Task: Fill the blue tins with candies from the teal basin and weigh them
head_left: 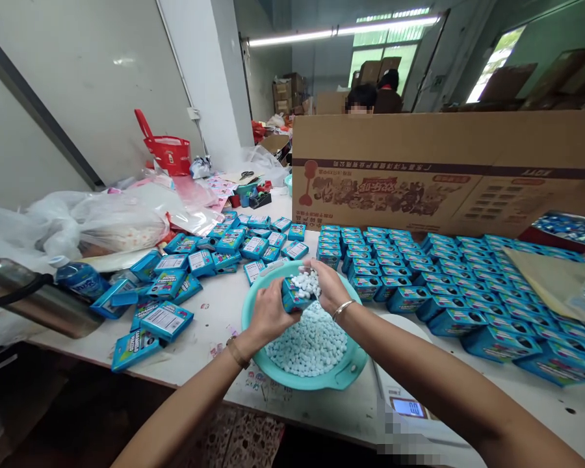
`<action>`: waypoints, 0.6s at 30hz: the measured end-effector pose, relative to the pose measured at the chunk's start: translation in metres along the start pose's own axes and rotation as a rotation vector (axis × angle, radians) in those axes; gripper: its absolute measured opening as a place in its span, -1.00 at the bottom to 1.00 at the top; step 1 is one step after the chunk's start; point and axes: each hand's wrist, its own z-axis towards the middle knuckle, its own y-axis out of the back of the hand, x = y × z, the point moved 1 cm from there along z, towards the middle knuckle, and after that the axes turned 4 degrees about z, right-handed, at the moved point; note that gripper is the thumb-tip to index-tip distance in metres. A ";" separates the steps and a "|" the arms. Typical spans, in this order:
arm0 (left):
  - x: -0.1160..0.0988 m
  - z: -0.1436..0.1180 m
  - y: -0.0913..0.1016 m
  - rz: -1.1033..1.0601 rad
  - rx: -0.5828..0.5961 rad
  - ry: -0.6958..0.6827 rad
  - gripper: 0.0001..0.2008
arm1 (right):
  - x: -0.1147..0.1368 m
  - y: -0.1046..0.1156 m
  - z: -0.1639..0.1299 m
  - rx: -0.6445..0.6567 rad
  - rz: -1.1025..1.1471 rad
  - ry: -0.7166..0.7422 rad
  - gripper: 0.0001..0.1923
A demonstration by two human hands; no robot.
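Note:
My left hand (269,311) grips a small blue candy box (295,296), tilted above a turquoise basin (259,364). Cupped beside the box's upper end, my right hand (327,283) holds a heap of small white candies (306,283) against it. Many more pale candies (308,348) lie loose in the basin below both hands. To the left is a jumbled pile of blue boxes (168,320). Tight rows of similar boxes (409,299) stand on the right, round dark spots on their tops.
A white digital scale (419,406) sits under my right forearm. Behind the rows stands a large cardboard carton (394,140). A steel flask (34,299), a blue bottle (80,276) and plastic bags (112,221) occupy the table's left. People are partly visible beyond the carton.

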 end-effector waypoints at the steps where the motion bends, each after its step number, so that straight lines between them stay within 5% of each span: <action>1: 0.000 0.000 0.000 0.014 0.006 -0.002 -0.32 | -0.002 0.001 0.000 0.008 -0.003 0.007 -0.77; 18: 0.006 0.001 -0.002 -0.098 0.036 0.003 -0.32 | 0.003 -0.001 -0.012 0.161 -0.116 0.085 -0.61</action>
